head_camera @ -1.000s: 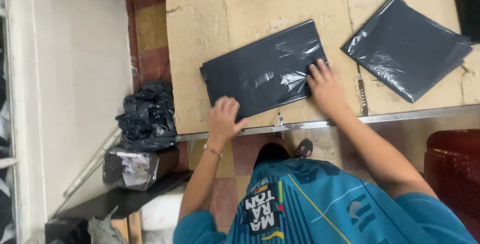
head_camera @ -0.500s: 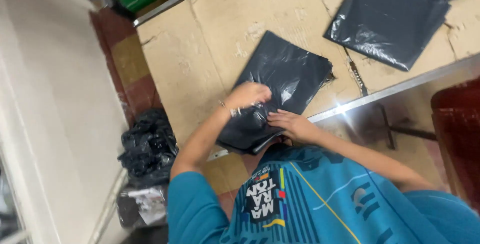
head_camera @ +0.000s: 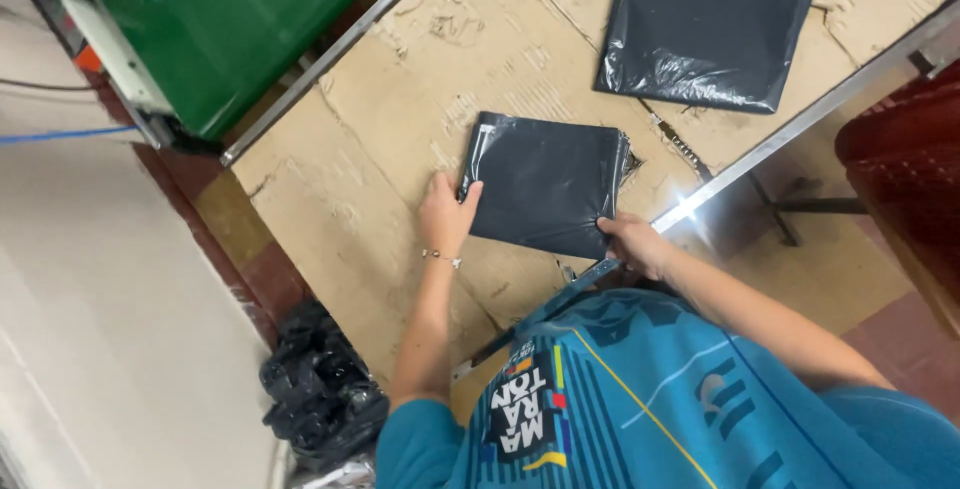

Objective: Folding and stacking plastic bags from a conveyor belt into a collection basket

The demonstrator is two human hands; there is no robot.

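A black plastic bag (head_camera: 545, 181), folded into a flat square, lies on the cardboard-covered table (head_camera: 370, 179). My left hand (head_camera: 445, 214) grips its left edge near the lower corner, thumb on top of the plastic. The bag's lower right corner is pinched in my right hand (head_camera: 630, 241), close to the table's metal front edge (head_camera: 800, 124). A second black bag (head_camera: 700, 29), larger and flat, lies further back on the right, apart from both hands.
A green bin (head_camera: 220, 19) stands past the table's far left edge. On the floor at lower left sits a heap of crumpled black bags (head_camera: 320, 389). A dark red seat (head_camera: 900, 159) stands at the right.
The bag lay spread wide under both palms a second ago. It has been folded over into a smaller square, and both hands now hold its edges. The view has swung left.
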